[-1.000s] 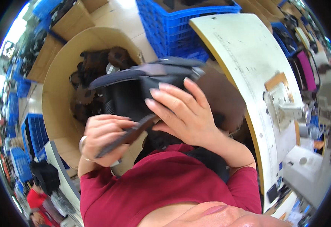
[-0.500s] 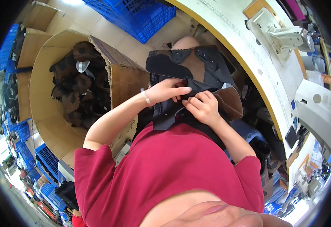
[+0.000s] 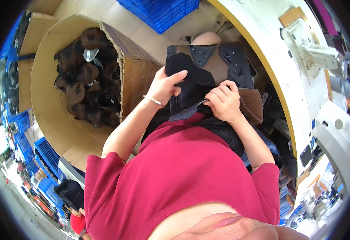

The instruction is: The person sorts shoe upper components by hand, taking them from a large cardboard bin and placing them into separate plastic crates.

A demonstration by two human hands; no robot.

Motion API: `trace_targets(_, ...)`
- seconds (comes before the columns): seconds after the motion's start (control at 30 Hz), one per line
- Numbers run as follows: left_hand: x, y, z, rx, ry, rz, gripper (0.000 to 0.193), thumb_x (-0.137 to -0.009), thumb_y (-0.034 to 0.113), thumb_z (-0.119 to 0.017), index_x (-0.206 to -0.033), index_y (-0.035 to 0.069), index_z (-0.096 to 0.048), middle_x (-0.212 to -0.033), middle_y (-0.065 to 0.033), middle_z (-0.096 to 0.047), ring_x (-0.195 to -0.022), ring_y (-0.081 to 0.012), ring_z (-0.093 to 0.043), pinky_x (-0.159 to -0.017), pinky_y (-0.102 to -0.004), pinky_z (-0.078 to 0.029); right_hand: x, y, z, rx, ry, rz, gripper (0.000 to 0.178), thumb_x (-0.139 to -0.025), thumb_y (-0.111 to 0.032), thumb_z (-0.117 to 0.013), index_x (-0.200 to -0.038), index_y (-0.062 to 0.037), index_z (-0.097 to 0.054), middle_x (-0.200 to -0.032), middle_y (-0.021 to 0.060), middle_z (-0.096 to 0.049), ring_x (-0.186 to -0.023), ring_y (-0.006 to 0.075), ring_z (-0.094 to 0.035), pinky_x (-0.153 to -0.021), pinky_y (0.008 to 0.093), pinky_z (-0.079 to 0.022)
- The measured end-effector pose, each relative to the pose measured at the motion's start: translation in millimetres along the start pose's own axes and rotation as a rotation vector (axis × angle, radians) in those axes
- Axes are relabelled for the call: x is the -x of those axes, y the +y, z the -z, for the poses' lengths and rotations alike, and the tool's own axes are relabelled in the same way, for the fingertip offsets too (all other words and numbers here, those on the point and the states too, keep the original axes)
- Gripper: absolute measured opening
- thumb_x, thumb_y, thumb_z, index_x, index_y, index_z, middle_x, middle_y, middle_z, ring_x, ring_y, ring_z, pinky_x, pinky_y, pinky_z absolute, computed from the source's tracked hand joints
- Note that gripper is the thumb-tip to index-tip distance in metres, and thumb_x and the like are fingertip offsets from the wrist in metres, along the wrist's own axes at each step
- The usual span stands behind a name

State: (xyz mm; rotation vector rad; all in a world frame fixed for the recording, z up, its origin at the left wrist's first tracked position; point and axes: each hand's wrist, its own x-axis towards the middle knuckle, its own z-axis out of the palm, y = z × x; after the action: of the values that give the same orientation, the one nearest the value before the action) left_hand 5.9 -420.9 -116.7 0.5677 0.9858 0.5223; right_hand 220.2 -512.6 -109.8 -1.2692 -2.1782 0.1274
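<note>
A sewn piece of brown and black material (image 3: pixel 191 71), with black patches and small holes, lies across my lap. My left hand (image 3: pixel 164 88) grips its left edge, thumb on top of the black patch and fingers underneath. My right hand (image 3: pixel 225 102) is closed on a dark flap (image 3: pixel 186 112) of the same material, pinched between thumb and fingers near my belly. The flap's free end hangs toward my shirt. To the right of my right hand, a brown panel (image 3: pixel 251 105) curves down over the lap. How the layers join beneath my hands is hidden.
At left stands a large open cardboard box (image 3: pixel 49 90) heaped with brown and black pieces (image 3: pixel 88 80). Blue plastic crates (image 3: pixel 163 14) stand beyond it on the tiled floor. A white worktable (image 3: pixel 259 30) with a yellow edge curves along the right, carrying a white machine (image 3: pixel 313 52).
My hands have moved apart. The left has gone from the middle of the piece to its left edge, while the right still pinches the flap, now lifted and turned. The whole view has shifted slightly.
</note>
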Motion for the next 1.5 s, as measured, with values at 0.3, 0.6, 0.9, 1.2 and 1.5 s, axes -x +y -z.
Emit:
trace_targets(0.3,-17,-29,12,0.340,-0.041,-0.181,0.042,-0.084,-0.004,-0.064,-0.124,0.000,-0.053,-0.114,-0.0087,-0.064,-0.099,-0.0155,-0.062,-0.084,-0.0321,-0.053,-30,22,-12,-0.043,-0.128,-0.374,0.019,-0.081,-0.024,-0.069,-0.074,-0.0077,-0.061,-0.070,0.0048,-0.060,-0.068,0.0228,-0.057,-0.071,0.0342,-0.037)
trace_targets(0.6,-4,-24,4,0.301,-0.025,-0.239,0.040,-0.088,0.009,-0.065,-0.126,0.000,-0.052,-0.113,-0.0041,-0.061,-0.101,-0.0101,-0.057,-0.091,-0.0270,-0.047,-39,24,-13,-0.092,-0.252,-0.447,0.020,-0.081,-0.025,-0.069,-0.073,-0.0082,-0.061,-0.068,0.0035,-0.059,-0.067,0.0214,-0.057,-0.071,0.0334,-0.035)
trace_targets(0.9,-13,-33,7,0.291,0.006,-0.250,0.031,-0.095,0.013,-0.058,-0.123,0.000,-0.054,-0.110,-0.0012,-0.062,-0.098,-0.0070,-0.055,-0.088,-0.0239,-0.045,-42,25,-13,-0.068,-0.268,-0.453,0.023,-0.078,-0.028,-0.072,-0.072,-0.0094,-0.060,-0.067,0.0024,-0.057,-0.067,0.0213,-0.055,-0.073,0.0336,-0.036)
trace_targets(1.2,-24,-42,18,0.211,0.102,-0.313,0.028,-0.096,0.014,-0.057,-0.120,0.000,-0.055,-0.111,-0.0030,-0.063,-0.099,-0.0092,-0.056,-0.089,-0.0257,-0.045,-39,41,-3,-0.024,-0.214,-0.272,0.027,-0.074,-0.031,-0.073,-0.067,-0.0118,-0.055,-0.067,0.0001,-0.053,-0.069,0.0199,-0.053,-0.073,0.0341,-0.037)
trace_targets(1.5,-36,-45,20,-0.082,0.275,-0.316,0.031,-0.094,0.020,-0.059,-0.117,-0.001,-0.056,-0.105,-0.0032,-0.062,-0.095,-0.0095,-0.054,-0.086,-0.0264,-0.045,-46,43,-22,0.203,-0.229,-0.470,0.036,-0.066,-0.030,-0.078,-0.080,-0.0126,-0.050,-0.080,0.0045,-0.049,-0.083,0.0250,-0.051,-0.073,0.0387,-0.035)
